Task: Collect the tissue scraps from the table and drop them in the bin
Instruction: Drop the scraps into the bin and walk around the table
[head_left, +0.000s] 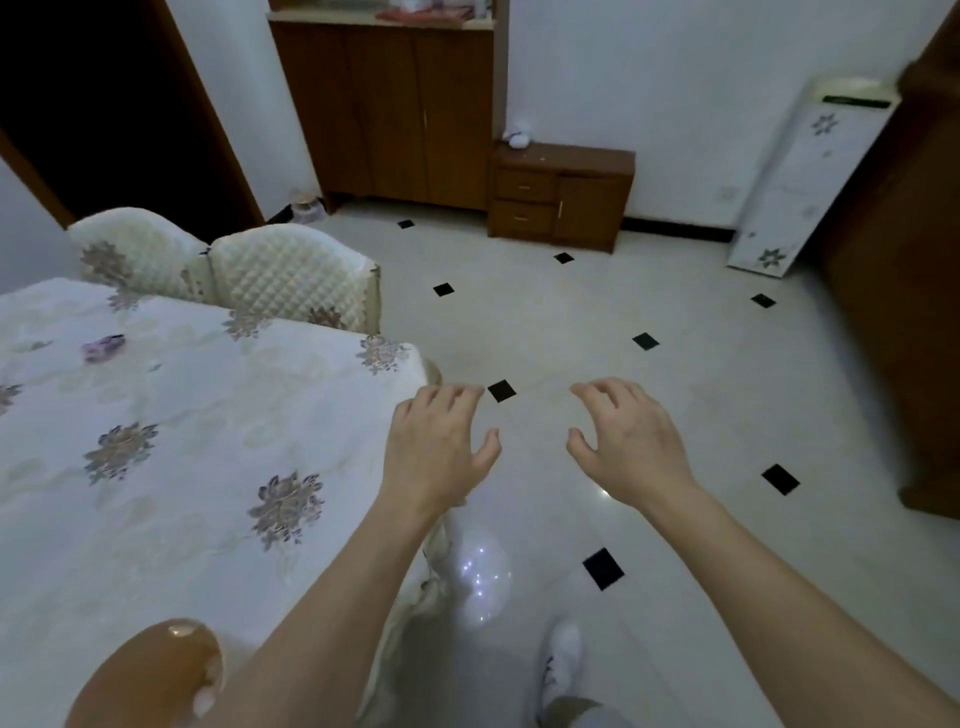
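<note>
While left hand (436, 447) hovers relaxed, right hand (631, 441) likewise, table (182, 405) alongside.

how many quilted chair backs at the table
2: left quilted chair back at the table's far edge; right quilted chair back beside it. The brown rounded top nearest the camera may be another chair, uncovered.

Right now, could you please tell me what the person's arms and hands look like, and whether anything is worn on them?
Both arms are bare as far up as the frame shows, with no sleeves in view. The left hand and the right hand wear no gloves, and I can make out no rings, watch or bracelet on either one.
</note>
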